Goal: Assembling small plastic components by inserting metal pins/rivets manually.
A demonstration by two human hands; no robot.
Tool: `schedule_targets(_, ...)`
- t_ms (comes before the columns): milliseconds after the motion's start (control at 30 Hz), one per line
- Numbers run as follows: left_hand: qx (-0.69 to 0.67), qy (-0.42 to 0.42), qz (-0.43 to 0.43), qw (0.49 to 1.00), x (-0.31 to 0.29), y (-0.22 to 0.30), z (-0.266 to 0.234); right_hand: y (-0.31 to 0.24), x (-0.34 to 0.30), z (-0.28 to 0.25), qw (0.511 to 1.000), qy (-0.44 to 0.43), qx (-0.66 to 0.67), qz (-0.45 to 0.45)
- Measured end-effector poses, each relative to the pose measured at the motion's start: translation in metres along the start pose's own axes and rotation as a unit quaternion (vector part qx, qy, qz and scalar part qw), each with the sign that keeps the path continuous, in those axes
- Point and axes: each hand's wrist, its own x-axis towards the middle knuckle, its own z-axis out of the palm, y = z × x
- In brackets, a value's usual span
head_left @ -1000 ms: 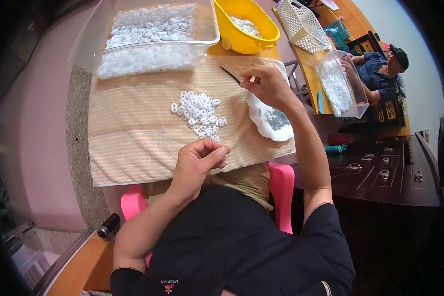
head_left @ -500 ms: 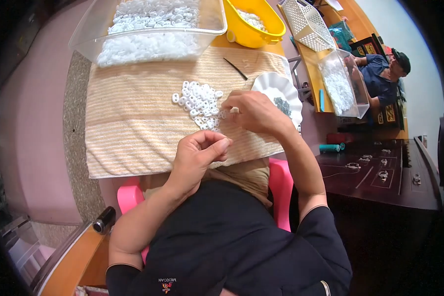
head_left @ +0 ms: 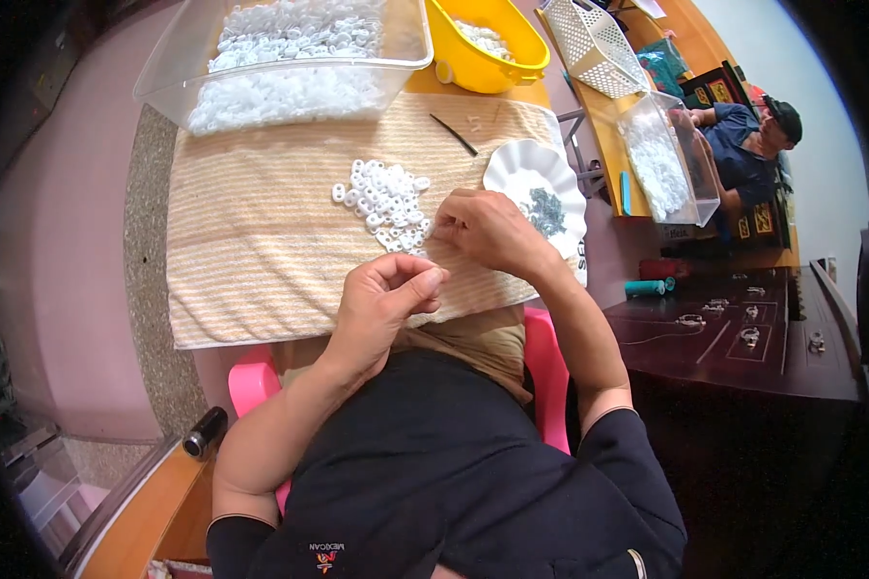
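A loose heap of small white plastic pieces with two holes point(head_left: 384, 198) lies on the striped towel point(head_left: 251, 227). My left hand point(head_left: 388, 301) is closed in a pinch just below the heap, thumb against forefinger; whatever lies between the tips is too small to make out. At the heap's right edge, my right hand point(head_left: 492, 232) curls downward with its fingertips drawn together beside the nearest white pieces. What those fingertips hold, if anything, is hidden. Behind the right hand sits a white scalloped plate point(head_left: 514, 164) bearing small dark grey bits point(head_left: 546, 210).
A clear bin point(head_left: 290, 92) full of white pieces stands at the back left, beside a yellow tub point(head_left: 473, 77). A thin black stick point(head_left: 454, 134) lies on the towel. At the right, another person point(head_left: 748, 145) sits by a second clear bin point(head_left: 693, 183).
My right hand's fingers have drawn closer together at the heap's edge. My left hand keeps its pinch almost in place. The whole view has shifted slightly.
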Motion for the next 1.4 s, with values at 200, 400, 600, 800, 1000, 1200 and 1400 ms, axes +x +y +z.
schedule_targets(200, 0.004, 0.025, 0.006, 1.0, -0.001, 0.001, 0.001, -0.007, -0.016, 0.002, 0.979, 0.109, 0.173, 0.023)
schedule_targets(400, -0.008, 0.055, 0.04, 0.998, 0.003, -0.004, 0.0, -0.02, -0.033, 0.021, 0.935, 0.112, 0.335, -0.039)
schedule_targets(600, -0.019, 0.041, 0.029, 0.999, 0.0, -0.002, 0.002, -0.026, -0.046, 0.029, 0.909, 0.118, 0.398, -0.023)
schedule_targets(800, -0.067, 0.021, -0.009, 0.997, 0.002, -0.004, 0.004, -0.031, -0.053, 0.035, 0.837, 0.109, 0.536, 0.013)
schedule_targets(1000, -0.069, -0.004, -0.006, 0.998, 0.001, -0.007, 0.003, -0.025, -0.057, 0.033, 0.886, 0.124, 0.446, -0.033)
schedule_targets(1200, -0.051, 0.004, -0.006, 0.999, 0.001, -0.008, 0.005, 0.0, -0.069, 0.006, 0.936, 0.171, 0.308, 0.013)
schedule_targets(1400, -0.047, 0.008, -0.013, 0.999, 0.001, -0.009, 0.005, 0.048, -0.058, -0.017, 0.955, 0.236, 0.127, 0.129)
